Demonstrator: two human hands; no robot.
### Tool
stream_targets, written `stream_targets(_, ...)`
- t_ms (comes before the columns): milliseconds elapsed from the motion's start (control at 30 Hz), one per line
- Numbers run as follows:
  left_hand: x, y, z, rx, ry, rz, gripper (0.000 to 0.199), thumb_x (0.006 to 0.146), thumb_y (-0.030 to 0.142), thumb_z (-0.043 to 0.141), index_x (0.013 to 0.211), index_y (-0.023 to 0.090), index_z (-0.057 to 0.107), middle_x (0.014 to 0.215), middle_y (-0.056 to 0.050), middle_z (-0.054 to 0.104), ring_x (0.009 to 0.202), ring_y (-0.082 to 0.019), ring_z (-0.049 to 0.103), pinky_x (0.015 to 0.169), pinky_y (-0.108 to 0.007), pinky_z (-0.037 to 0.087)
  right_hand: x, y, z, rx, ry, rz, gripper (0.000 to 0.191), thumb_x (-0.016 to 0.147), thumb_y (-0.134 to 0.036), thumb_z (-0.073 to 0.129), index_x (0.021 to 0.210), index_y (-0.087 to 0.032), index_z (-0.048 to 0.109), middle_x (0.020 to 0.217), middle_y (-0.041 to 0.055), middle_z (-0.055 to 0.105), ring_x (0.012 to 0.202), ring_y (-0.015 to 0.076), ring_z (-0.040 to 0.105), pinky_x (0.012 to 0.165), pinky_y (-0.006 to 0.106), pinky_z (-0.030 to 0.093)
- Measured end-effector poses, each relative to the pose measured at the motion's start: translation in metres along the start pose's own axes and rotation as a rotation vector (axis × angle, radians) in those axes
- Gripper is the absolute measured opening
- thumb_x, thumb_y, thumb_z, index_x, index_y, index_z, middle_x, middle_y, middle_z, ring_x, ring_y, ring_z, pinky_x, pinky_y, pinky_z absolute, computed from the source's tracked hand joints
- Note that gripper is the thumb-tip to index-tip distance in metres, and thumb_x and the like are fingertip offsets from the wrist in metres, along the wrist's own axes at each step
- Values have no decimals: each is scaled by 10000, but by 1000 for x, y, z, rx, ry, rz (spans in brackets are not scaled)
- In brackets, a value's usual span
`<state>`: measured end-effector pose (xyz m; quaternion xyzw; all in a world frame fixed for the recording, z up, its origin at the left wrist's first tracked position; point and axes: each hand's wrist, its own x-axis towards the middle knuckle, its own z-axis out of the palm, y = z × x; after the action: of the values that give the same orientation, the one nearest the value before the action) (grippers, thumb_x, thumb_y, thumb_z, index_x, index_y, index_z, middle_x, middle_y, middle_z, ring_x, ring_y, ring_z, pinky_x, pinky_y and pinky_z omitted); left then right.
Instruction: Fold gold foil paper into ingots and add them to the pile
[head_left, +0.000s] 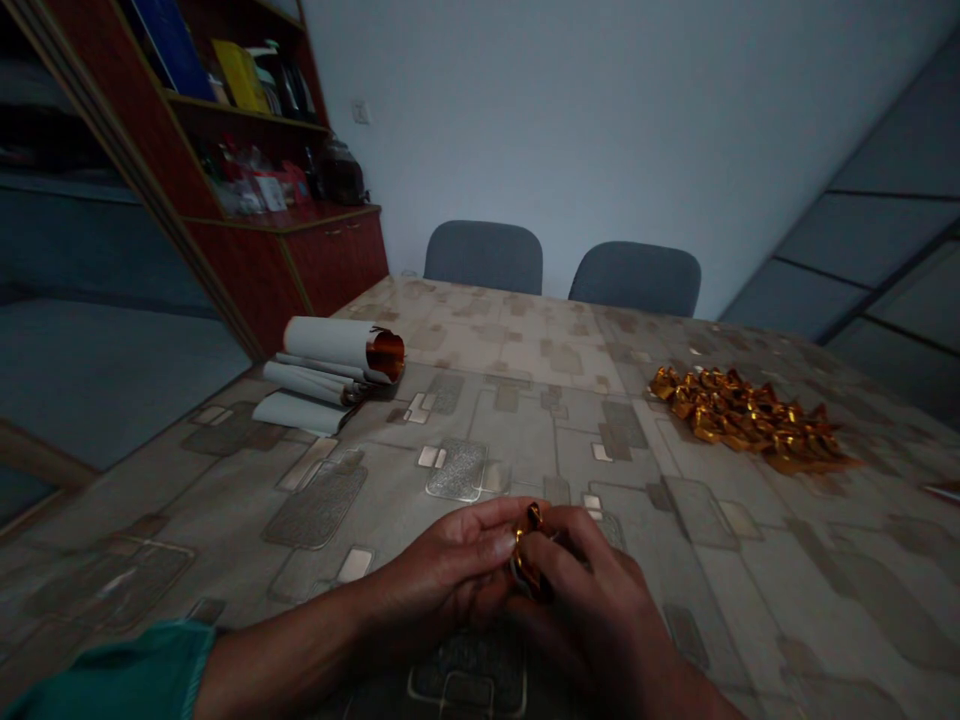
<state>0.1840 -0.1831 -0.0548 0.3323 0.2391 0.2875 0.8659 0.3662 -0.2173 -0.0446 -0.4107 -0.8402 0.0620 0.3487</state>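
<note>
Between my two hands, above the near part of the table, is a small piece of folded gold foil paper [531,520], shiny and mostly covered by fingers. My left hand [465,560] pinches it from the left with the thumb on top. From the right, my right hand [589,580] grips it, its fingers curled over the near side. The lower part of the piece is hidden. Several folded gold foil paper pieces [750,415] lie packed together in rows at the right. At the left rests a curled stack of foil paper sheets [330,345], pale backs outward and coppery gold inside.
A patterned cloth covers the table [510,420]. Two grey chairs [484,255] stand at its far side before a pale wall. At the back left is a reddish wooden cabinet [337,260] with a dark jar [341,172] and packages on it.
</note>
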Motion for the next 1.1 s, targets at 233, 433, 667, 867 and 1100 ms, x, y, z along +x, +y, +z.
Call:
stream_targets(233, 0, 1, 0, -21, 49, 4, 491, 843, 351, 782, 1285, 189, 645, 1077, -108, 688, 978, -221, 680, 817, -287, 509, -3, 1, -3, 352, -38, 110, 181, 927, -279, 612, 1105, -249, 594, 995, 63, 641, 851, 203, 649, 700, 308, 544)
stream_targets(433, -1, -3, -1, -41, 53, 27, 523, 842, 307, 784, 1326, 219, 607, 1152, -106, 666, 954, -195, 684, 796, -268, 498, -2, 0, 2, 953, -26, 647, 210, 941, -435, 580, 983, -237, 524, 726, -25, 562, 631, 146, 540, 563, 261, 427)
stream_targets(667, 3, -9, -7, 55, 39, 55, 479, 828, 363, 787, 1239, 223, 585, 897, -21, 653, 560, -76, 581, 520, -186, 439, 3, -2, 12, 1132, -61, 857, 260, 803, -331, 698, 884, -233, 471, 614, -91, 489, 486, 82, 447, 469, 195, 362)
stream_targets(867, 5, -12, -8, 134, 47, 81, 439, 791, 354, 800, 1123, 199, 557, 878, -21, 655, 562, -92, 588, 502, -188, 437, 4, -4, 16, 1068, -57, 847, 237, 777, -299, 665, 857, -236, 451, 657, -66, 538, 504, 95, 507, 470, 208, 373)
stream_targets(1100, 10, -20, -10, 197, 109, 106, 436, 712, 344, 823, 1017, 183, 556, 869, -34, 686, 598, -122, 631, 529, -211, 463, 4, -4, 18, 903, -52, 785, 156, 754, -242, 589, 835, -235, 456, 596, -77, 477, 497, 94, 426, 442, 199, 315)
